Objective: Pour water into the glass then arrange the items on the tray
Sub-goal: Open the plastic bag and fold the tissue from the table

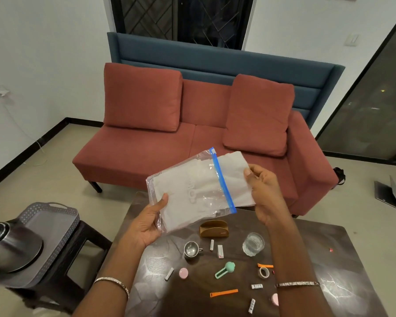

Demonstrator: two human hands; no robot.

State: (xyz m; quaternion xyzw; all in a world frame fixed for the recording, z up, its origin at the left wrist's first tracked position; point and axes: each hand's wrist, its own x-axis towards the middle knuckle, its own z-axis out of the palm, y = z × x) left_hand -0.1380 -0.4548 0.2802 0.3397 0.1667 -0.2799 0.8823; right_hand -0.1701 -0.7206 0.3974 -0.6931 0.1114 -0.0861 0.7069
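Note:
I hold a clear zip bag (188, 191) with a blue seal, filled with white napkins, above the dark table (329, 271). My left hand (146, 223) grips its lower left corner. My right hand (263, 193) pinches the napkins (232, 165) sticking out past the seal. The glass (253, 244) with water stands on the table near my right forearm. A grey tray (53, 216) sits on a stool at left, with a steel kettle (7, 245) on it. A small steel cup (191, 249) and a brown napkin holder (214, 228) stand mid-table.
Small sachets (220, 251), pink lids (183, 273), a green clip (225, 268), orange straps (223, 293) and a tape roll (263, 272) are scattered on the table. A red sofa (192, 138) stands behind it. A laptop (390, 193) lies on the floor at right.

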